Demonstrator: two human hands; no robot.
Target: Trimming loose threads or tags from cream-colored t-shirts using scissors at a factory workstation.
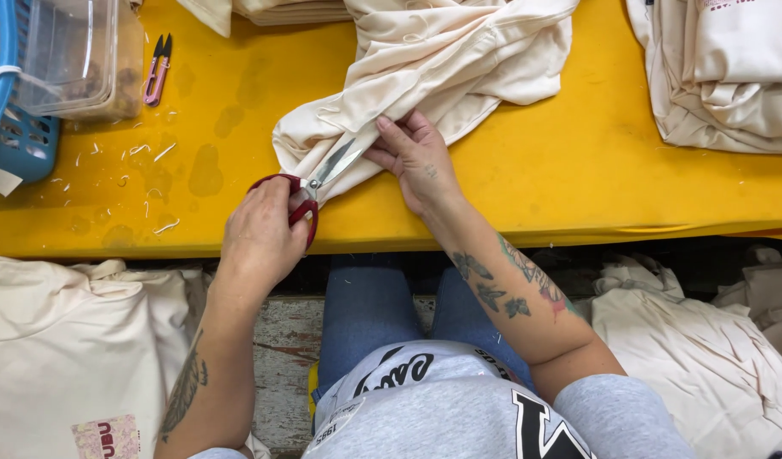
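The left hand (pixel 259 234) grips red-handled scissors (pixel 310 187), blades open at the cream garment's (pixel 425 59) near edge on the yellow table (pixel 578 170). The right hand (pixel 416 157) presses the fabric flat. Trimming seems underway; closing the blades cleanly needs taut cloth.

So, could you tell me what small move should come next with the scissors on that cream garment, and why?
Probably close the blades a little along the edge. The left hand holds the red-handled scissors with the blades parted on the cream garment, and the right hand presses the cloth flat right beside them, so the edge looks steadied for a short snip.
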